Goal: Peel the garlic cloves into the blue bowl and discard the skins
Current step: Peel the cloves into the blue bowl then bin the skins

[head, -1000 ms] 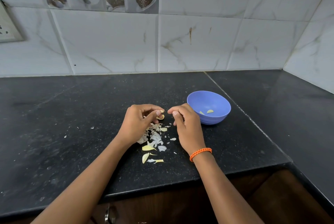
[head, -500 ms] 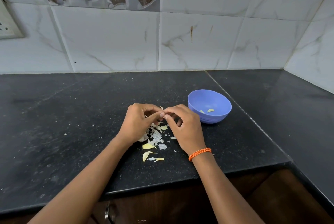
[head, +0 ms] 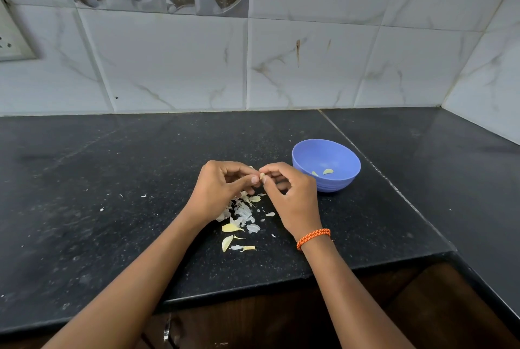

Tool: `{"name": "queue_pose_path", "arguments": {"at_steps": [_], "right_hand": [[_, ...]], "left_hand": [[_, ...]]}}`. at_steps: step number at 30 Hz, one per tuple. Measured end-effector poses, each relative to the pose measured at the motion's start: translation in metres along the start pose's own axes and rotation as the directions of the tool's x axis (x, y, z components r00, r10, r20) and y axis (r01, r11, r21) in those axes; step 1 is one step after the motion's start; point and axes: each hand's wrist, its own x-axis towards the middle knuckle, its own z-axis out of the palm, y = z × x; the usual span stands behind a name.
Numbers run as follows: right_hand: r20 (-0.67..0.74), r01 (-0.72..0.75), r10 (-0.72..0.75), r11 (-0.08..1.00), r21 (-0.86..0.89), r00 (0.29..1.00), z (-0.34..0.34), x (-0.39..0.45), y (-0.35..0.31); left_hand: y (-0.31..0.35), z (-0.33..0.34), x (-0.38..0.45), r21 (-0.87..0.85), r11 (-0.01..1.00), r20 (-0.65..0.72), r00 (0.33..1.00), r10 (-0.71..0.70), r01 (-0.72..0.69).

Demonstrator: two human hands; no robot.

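left hand (head: 222,188) curled, thumb and fingers pinching garlic clove (head: 262,176) | right hand (head: 292,196) curled, pinching same clove from other side | clove held above skins (head: 242,213) on surface (head: 112,179) | blue bowl (head: 326,164) just right of hands, two peeled cloves (head: 323,172) inside

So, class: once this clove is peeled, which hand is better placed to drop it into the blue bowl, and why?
The right hand, probably: it lies beside the blue bowl, while the left hand sits farther away. Both pinch the clove.
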Motion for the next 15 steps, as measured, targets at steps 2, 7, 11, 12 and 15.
{"name": "queue_pose_path", "arguments": {"at_steps": [2,7,11,12,15], "right_hand": [[0.006,-0.042,0.042,0.997,0.059,0.999,-0.0012,0.0000,0.0009],[0.054,-0.142,0.133,0.957,0.254,0.990,-0.0035,-0.0010,-0.0002],[0.099,-0.172,0.146,0.919,0.355,0.984,-0.0053,-0.0011,-0.0040],[0.099,-0.179,0.153,0.913,0.367,0.983,-0.0052,-0.0010,-0.0048],[0.090,-0.199,0.177,0.898,0.393,0.980,-0.0051,-0.0005,-0.0055]], "left_hand": [[0.0001,0.0017,-0.0001,0.005,1.000,0.000,1.000,0.004,-0.004],[-0.0015,0.0045,0.0004,-0.001,1.000,-0.022,1.000,0.017,-0.017],[-0.0034,0.0027,0.0001,0.034,0.999,-0.061,0.997,0.041,-0.039],[-0.0035,0.0028,-0.0002,0.043,0.998,-0.065,0.997,0.047,-0.044],[-0.0038,0.0027,-0.0008,0.036,0.998,-0.066,0.996,0.056,-0.053]]}}
